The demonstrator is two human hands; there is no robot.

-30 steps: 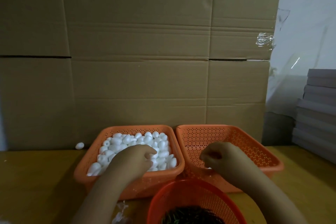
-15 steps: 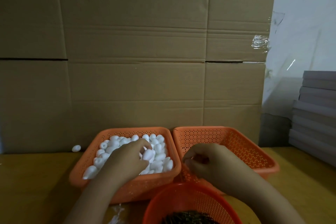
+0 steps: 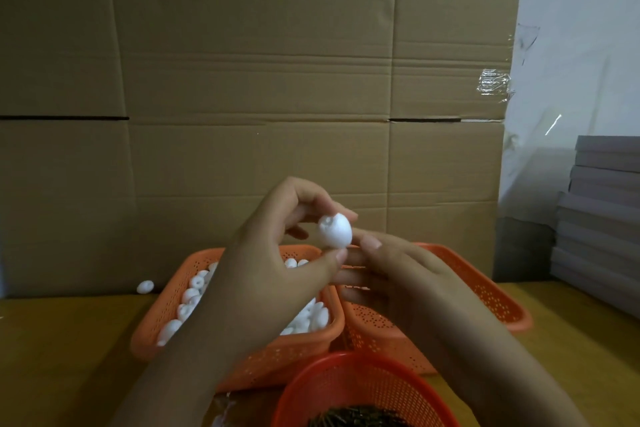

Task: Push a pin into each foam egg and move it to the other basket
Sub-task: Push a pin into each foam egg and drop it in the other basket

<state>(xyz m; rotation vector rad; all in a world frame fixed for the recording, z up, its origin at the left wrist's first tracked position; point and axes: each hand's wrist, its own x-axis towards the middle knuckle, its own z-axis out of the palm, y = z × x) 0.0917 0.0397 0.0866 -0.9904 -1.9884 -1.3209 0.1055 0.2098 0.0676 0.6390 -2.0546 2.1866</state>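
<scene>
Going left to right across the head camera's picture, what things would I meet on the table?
Stray foam egg → basket of foam eggs → held foam egg → right-hand basket → stack of grey boards.

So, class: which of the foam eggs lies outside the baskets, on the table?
The lone foam egg left of the left basket, by the cardboard wall; the others fill that basket or are hand-held.

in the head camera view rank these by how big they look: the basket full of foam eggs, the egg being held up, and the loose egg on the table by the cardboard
1. Basket of eggs, largest by far.
2. Held egg.
3. Loose egg, which looks smallest, but it lies farther from the camera, so the two eggs may really match.
</scene>
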